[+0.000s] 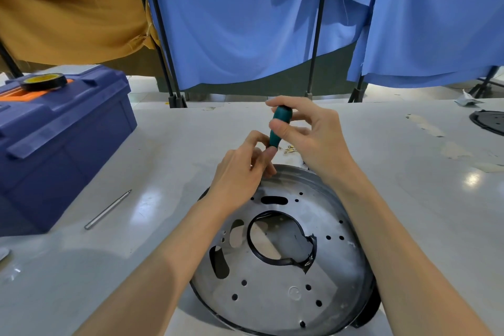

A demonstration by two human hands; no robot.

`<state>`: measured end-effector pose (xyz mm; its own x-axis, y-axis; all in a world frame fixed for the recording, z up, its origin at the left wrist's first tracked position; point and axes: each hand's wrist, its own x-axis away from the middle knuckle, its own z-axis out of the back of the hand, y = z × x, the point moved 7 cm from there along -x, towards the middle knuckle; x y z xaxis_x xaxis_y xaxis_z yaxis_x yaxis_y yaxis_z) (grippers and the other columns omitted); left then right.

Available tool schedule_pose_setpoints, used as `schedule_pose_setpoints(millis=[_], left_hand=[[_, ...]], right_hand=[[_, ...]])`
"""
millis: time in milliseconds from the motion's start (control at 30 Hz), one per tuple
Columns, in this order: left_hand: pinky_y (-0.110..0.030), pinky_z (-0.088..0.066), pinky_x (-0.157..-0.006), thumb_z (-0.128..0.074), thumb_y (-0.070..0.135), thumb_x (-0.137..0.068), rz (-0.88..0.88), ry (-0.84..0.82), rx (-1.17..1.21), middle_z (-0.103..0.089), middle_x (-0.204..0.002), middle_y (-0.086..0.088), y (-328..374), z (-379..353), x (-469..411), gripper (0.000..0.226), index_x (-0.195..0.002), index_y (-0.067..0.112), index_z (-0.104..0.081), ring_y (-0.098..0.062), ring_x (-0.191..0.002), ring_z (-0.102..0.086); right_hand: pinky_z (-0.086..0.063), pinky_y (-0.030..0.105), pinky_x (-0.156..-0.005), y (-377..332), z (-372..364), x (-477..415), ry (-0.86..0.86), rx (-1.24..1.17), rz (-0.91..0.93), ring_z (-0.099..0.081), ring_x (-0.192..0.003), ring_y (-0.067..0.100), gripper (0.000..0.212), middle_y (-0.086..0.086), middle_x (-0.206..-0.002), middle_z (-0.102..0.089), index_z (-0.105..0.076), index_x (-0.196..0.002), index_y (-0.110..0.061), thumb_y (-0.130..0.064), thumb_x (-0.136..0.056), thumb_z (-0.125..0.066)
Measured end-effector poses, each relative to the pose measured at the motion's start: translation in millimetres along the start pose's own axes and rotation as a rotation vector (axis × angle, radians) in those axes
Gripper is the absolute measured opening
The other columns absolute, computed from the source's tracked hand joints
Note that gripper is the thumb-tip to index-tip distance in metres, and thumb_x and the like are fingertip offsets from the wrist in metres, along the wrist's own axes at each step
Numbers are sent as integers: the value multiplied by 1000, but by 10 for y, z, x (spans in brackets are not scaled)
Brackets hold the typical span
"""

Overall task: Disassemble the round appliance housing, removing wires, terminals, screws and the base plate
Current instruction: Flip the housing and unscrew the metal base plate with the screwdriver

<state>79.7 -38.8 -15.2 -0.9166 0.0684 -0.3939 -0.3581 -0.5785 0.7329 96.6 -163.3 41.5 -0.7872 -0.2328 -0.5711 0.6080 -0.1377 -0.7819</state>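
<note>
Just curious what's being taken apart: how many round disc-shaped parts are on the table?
2. The silver round housing lies front and centre; a dark disc sits far right, partly cut off by the picture's edge. More may lie outside the view.

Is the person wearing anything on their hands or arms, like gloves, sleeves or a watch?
Nothing worn shows. The left hand and right hand are bare: no gloves, rings or watch. The left forearm and right forearm are bare too, with no sleeve in view down to the picture's lower edge. The nails look short and unpainted.
</note>
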Motion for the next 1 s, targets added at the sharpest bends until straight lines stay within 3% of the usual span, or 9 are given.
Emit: schedule_pose_setpoints(millis=[100,233,400,500,600,733,900,1000], left_hand=[[-49,-54,-75,-45,39,-98,-7,5,4,-70,-73,3,7,0,7,14,-106,27,-46,-18,-72,-67],[-52,-53,-75,-33,30,-104,-8,-28,-12,-70,-78,3,9,-3,6,23,-116,22,-51,-25,-78,-67],[-48,-54,-77,-47,34,-98,6,-1,10,-70,-74,3,14,7,3,12,-107,25,-45,-18,-73,-67],[-49,-54,-76,-42,34,-100,-6,-7,35,-71,-76,2,33,7,12,17,-112,24,-47,-22,-76,-68],[-50,-54,-77,-36,28,-103,-12,-22,22,-71,-80,0,26,7,7,19,-114,23,-51,-25,-80,-68],[-48,-55,-78,-48,30,-99,16,7,44,-71,-75,2,-5,16,-2,9,-105,24,-49,-18,-73,-68],[-50,-54,-78,-41,31,-101,-6,-25,36,-72,-79,2,28,1,-1,22,-116,21,-52,-22,-79,-68],[-47,-55,-76,-50,34,-97,19,6,44,-71,-74,4,2,20,-10,14,-107,24,-50,-15,-74,-67]], right_hand=[[-53,18,-83,13,35,-9,32,29,-9,-60,-91,7,38,-1,-103,-63,-66,-114,-30,-7,-85,-70],[-52,15,-82,12,48,-10,5,-34,-5,-66,-96,10,42,2,-103,-71,-66,-117,-16,12,-86,-57],[-52,16,-79,19,-2,-6,10,22,-8,-59,-94,5,28,-3,-107,-61,-67,-109,-30,-18,-84,-72],[-51,13,-77,7,30,-7,26,19,4,-62,-92,5,36,-4,-100,-66,-65,-115,-29,-5,-89,-65],[-52,15,-81,5,32,-8,-4,-65,-3,-67,-93,8,37,4,-103,-70,-65,-116,-17,8,-91,-53],[-51,12,-80,3,1,-5,1,25,1,-58,-93,0,31,2,-110,-60,-65,-114,-30,-15,-87,-69],[-50,11,-82,2,48,-17,7,-7,8,-65,-96,5,48,-3,-104,-69,-62,-122,-26,7,-88,-59],[-49,11,-79,3,-16,-4,-32,-19,8,-64,-98,8,35,-2,-106,-68,-65,-115,-26,-3,-88,-63]])
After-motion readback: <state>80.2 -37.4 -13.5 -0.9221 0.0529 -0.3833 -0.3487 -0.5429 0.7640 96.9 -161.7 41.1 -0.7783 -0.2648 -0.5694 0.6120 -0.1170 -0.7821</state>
